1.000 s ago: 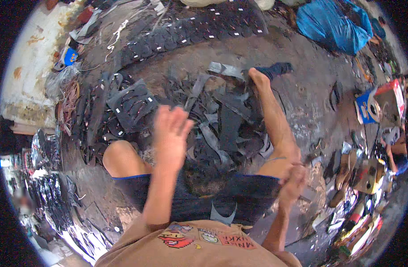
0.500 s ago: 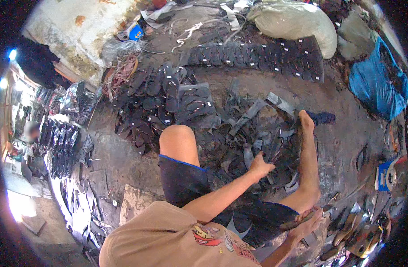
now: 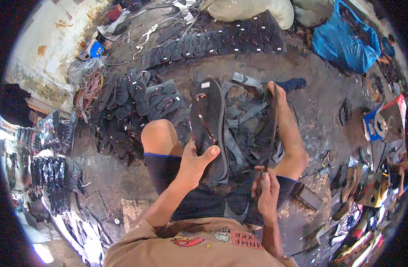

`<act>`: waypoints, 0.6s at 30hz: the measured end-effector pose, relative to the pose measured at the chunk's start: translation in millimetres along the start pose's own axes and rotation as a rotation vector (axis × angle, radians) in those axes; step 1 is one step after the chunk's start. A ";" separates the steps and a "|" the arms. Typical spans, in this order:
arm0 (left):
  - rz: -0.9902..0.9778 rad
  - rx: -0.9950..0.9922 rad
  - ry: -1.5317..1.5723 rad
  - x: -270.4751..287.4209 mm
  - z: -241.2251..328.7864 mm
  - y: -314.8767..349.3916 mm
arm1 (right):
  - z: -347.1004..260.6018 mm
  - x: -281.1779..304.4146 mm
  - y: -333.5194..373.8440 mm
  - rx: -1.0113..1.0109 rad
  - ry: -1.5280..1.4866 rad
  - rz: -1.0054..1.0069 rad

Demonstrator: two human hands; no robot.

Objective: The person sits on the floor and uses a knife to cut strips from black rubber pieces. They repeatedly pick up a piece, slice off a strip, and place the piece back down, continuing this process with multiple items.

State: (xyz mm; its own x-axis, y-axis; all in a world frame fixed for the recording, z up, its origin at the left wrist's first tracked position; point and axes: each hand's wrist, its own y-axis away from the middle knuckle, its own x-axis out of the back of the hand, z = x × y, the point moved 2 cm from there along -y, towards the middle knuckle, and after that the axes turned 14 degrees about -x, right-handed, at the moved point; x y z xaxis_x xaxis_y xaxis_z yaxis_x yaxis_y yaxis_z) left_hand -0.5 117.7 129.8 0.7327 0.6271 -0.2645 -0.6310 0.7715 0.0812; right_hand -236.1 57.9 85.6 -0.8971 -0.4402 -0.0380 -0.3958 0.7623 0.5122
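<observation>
My left hand grips a black flip-flop near its heel end, the thumb lying across the top. The flip-flop has a shiny dark patterned strap and a small white label, with a grey margin of sheet along its right side. In my right hand is a long, thin, dark blade, like a knife, pointing away from me; the fingers cover its lower end. The blade stands a little to the right of the flip-flop, apart from it. Black and grey offcuts lie on the floor beneath, between my legs.
Piled flip-flops lie to the left, and rows of labelled ones stretch across the far floor. A blue plastic bag and a pale sack stand beyond. A dark rectangular block rests by my right knee.
My left hand has come up from the offcuts and now holds the flip-flop. My right hand has moved from beside the right knee toward the middle, holding the blade upright. The view has shifted right.
</observation>
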 end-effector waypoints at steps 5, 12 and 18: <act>0.122 -0.034 0.032 30.0 -6.2 6.0 | -19.7 -29.1 34.4 0.069 0.417 -0.242; 0.183 -0.088 -0.004 37.3 -16.6 9.0 | 3.0 -12.3 66.3 -0.129 0.723 -0.262; 0.130 0.007 0.045 29.7 -11.4 15.8 | -4.8 -34.6 11.0 0.020 0.653 -0.289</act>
State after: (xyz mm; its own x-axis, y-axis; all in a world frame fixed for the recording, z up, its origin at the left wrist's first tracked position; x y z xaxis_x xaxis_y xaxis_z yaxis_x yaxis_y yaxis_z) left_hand 8.4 147.3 112.3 0.6324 0.7165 -0.2944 -0.7179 0.6849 0.1246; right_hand -208.5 79.3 96.7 -0.4577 -0.8153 0.3547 -0.6092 0.5782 0.5428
